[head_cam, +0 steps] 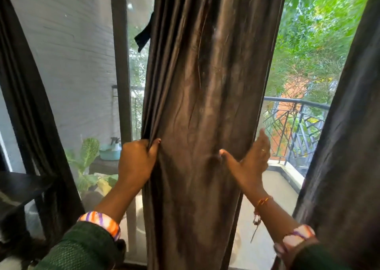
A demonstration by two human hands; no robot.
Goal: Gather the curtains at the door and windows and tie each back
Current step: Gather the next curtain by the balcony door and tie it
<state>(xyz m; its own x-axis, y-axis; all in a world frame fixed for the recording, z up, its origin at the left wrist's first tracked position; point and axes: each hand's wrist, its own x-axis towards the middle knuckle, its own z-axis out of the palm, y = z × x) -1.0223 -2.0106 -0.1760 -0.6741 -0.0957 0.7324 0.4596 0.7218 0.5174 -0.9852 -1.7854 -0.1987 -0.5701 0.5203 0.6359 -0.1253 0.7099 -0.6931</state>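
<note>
A big dark curtain (pixel 205 109) hangs in the middle of a glass door, bunched up into one thick bundle with many folds. The left hand (pixel 136 159) grips the left edge of the curtain; its fingers curl round the cloth and the thumb pinches a fold at the front. The right hand (pixel 249 160) is on the right edge of the curtain. Its thumb sticks out and presses into the front of the cloth, and its fingers lie straight along the side, so it is spread and not closed round anything. Both hands are at about the same height, one on each side of the bundle. A short dark strap (pixel 144 34) pokes out from the left side of the curtain, high up. Another dark curtain (pixel 28 113) hangs at the left, and one more (pixel 347 136) hangs at the right. Each wrist has a bright striped cuff (pixel 102 221) and a green sleeve (pixel 82 249). The right wrist also has a thin thread band (pixel 263 202). Through the glass is a balcony with a metal rail (pixel 296 103), a plant (pixel 89 152) with big leaves, a light blue tub (pixel 110 152), a grey wall (pixel 67 54) and green trees (pixel 316 39).
</note>
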